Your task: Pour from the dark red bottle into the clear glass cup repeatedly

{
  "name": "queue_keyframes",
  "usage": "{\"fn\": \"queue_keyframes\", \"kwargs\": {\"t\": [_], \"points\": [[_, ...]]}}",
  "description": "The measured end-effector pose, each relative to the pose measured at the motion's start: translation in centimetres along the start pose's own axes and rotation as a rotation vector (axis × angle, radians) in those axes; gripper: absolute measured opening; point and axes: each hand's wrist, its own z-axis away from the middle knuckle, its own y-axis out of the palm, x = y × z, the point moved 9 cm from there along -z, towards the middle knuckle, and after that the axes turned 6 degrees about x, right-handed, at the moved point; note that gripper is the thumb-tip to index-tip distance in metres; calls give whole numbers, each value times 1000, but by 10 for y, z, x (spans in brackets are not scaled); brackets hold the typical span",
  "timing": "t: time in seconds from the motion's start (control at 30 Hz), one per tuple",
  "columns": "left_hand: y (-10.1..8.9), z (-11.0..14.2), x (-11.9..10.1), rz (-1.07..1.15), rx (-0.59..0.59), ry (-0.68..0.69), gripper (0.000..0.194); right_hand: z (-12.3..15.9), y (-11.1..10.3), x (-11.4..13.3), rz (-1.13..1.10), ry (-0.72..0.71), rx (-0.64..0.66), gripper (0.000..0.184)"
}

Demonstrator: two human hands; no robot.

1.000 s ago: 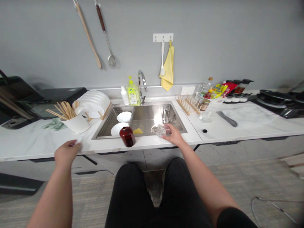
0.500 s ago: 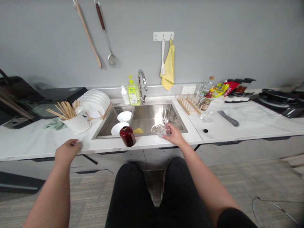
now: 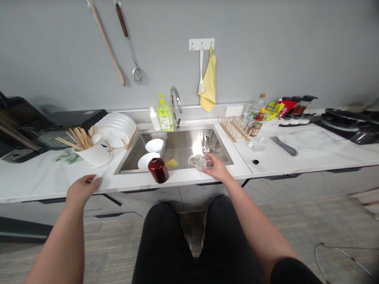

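My right hand (image 3: pixel 215 168) grips a clear drinking glass (image 3: pixel 203 161) over the front right corner of the steel sink (image 3: pixel 189 148). My left hand (image 3: pixel 82 190) hangs at the counter's front edge, fingers loosely curled, holding nothing. Between my hands, a dark red glass jar (image 3: pixel 158 170) stands on the front rim of the sink. Two white plates (image 3: pixel 147 160) lie on the wire rack in the sink's left side. A yellow sponge (image 3: pixel 171 163) lies beside them.
A white cup of wooden chopsticks (image 3: pixel 94 154) and racked white plates (image 3: pixel 115 129) stand left of the sink. A mixer tap (image 3: pixel 176 106) and dish soap (image 3: pixel 165 116) stand behind it. Right: a wooden rack (image 3: pixel 235 129), bottles, a small glass dish (image 3: pixel 257 144).
The whole scene has shifted slightly in view as my head moved. My left hand has drifted a little lower left. My right hand still holds the glass at the same spot in the sink.
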Motion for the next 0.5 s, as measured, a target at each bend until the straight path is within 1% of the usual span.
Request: {"fn": "queue_keyframes", "kwargs": {"t": [0.13, 0.23, 0.33, 0.4, 0.43, 0.5], "points": [[0, -1, 3, 28, -10, 25, 42, 0, 0, -1, 8, 15, 5, 82], [1, -2, 7, 13, -26, 3, 42, 0, 1, -3, 11, 21, 13, 83], [3, -10, 18, -19, -78, -44, 41, -1, 1, -5, 6, 34, 19, 86], [7, -18, 28, -20, -102, -64, 43, -1, 1, -5, -1, 37, 20, 85], [9, -21, 33, -15, -110, -55, 45, -1, 1, -5, -4, 35, 21, 85], [7, -23, 35, -12, -206, 30, 49, -1, 1, -5, -9, 28, 20, 83]]}}
